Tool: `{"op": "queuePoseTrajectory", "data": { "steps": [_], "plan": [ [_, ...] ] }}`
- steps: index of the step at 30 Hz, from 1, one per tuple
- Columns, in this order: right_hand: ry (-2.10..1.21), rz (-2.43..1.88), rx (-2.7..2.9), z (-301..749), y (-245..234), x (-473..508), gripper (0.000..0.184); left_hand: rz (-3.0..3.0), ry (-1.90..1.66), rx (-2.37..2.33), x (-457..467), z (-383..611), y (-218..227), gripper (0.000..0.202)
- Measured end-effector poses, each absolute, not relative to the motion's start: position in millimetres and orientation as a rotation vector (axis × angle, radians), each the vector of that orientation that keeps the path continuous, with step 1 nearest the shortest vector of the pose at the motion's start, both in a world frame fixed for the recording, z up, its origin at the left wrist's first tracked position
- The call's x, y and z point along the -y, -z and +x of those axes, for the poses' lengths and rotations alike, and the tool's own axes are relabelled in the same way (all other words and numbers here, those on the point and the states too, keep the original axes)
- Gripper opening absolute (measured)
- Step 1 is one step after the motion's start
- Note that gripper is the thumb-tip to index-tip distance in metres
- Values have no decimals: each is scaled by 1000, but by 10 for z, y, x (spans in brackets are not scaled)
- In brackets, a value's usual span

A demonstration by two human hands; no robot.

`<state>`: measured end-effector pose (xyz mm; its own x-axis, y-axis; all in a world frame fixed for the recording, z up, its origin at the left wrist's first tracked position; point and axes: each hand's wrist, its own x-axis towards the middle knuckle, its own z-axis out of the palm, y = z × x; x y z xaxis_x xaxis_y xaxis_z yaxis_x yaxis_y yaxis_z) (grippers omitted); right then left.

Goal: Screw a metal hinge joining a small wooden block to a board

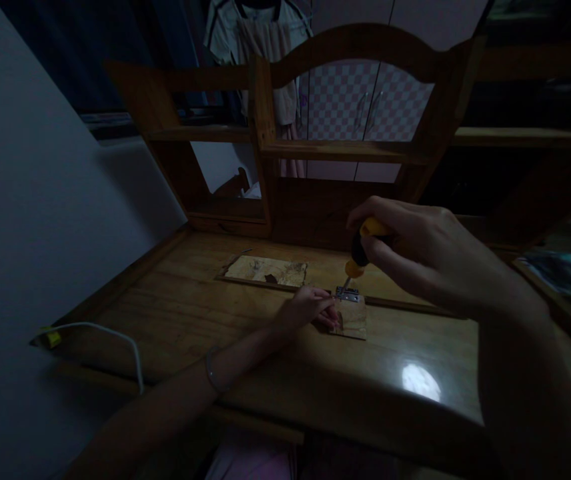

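Observation:
My right hand [415,250] is closed round the yellow and black handle of a screwdriver [363,250], held upright with its tip down on a small metal hinge [348,295]. The hinge sits at the top edge of a small wooden block [353,319] lying on the wooden desk [190,320]. My left hand [308,308] rests on the desk with its fingers bent, pressing against the block's left side beside the hinge. A thin bracelet circles my left wrist.
A flat wooden panel [268,270] lies further back on the desk. A wooden shelf unit [315,147] rises behind. A white cable [115,340] with a yellow plug hangs over the desk's left edge. Papers [565,270] lie at the far right. The room is dim.

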<state>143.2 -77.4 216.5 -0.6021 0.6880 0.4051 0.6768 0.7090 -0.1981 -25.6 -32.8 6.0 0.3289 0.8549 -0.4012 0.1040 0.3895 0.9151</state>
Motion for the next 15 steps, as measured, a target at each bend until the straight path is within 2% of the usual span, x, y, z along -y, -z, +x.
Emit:
{"op": "queuePoseTrajectory", "data": {
  "steps": [8,15],
  "plan": [
    [7,-958,2403,1474,-2088,655,19,1106,-648,-1100,324,-282,-57,32],
    [78,-1059,2264,1505,-2044,565,18,1166,-695,-1039,268,-329,92,31]
  ]
}}
